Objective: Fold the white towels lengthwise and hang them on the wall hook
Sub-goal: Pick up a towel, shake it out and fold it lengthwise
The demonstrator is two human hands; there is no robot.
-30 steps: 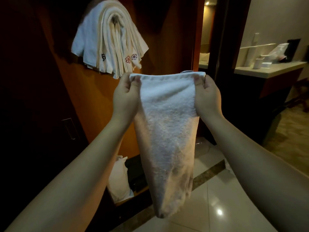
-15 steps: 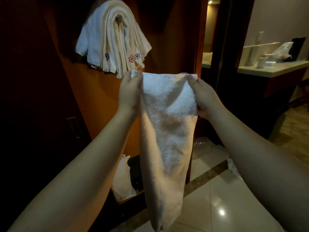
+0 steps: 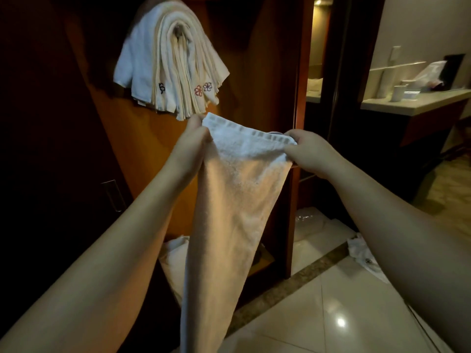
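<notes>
A white towel (image 3: 229, 207) hangs lengthwise in front of me, held by its top edge. My left hand (image 3: 190, 146) pinches the top left corner and my right hand (image 3: 309, 152) pinches the top right corner. The top edge tilts, with the left corner higher and farther from me. Above it, several folded white towels (image 3: 168, 64) with small embroidered flowers hang from a metal wall hook (image 3: 178, 30) on the wooden panel. The hook is mostly covered by them.
A wooden wall panel (image 3: 254, 72) stands ahead, with a dark door (image 3: 51, 174) at left. White cloth (image 3: 173, 253) lies at the panel's foot, and another white cloth (image 3: 364, 256) on the tiled floor at right. A counter (image 3: 413, 103) with cups stands far right.
My hands came closer together and the towel's top edge folded over toward me, then tilted with the left corner raised. The towel now hangs narrower. The view shifted closer to the hook.
</notes>
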